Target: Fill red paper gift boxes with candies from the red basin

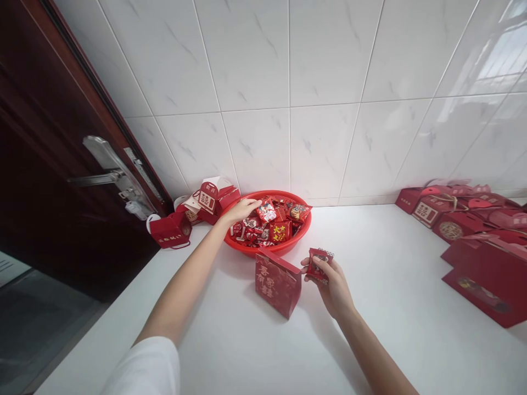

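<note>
My left hand [244, 210] reaches into a red plastic basket [252, 252] full of wrapped candies. Its fingers are closed at the edge of a red-and-white candy packet [267, 210] on top of the pile; part of the grip is hidden. My right hand [331, 282] pinches a red wrapped candy [319, 265] between thumb and fingers, just above the table. Between my hands, in front of the basket, a red paper gift box [276, 282] with gold characters stands upright. The right hand is close to its right side.
Small red gift boxes [168, 230] cluster left of the basket, near a dark door with a metal handle [102, 178]. More red gift boxes [453, 211] are piled at the right on the white table [395, 285]. A tiled wall [255, 148] rises behind.
</note>
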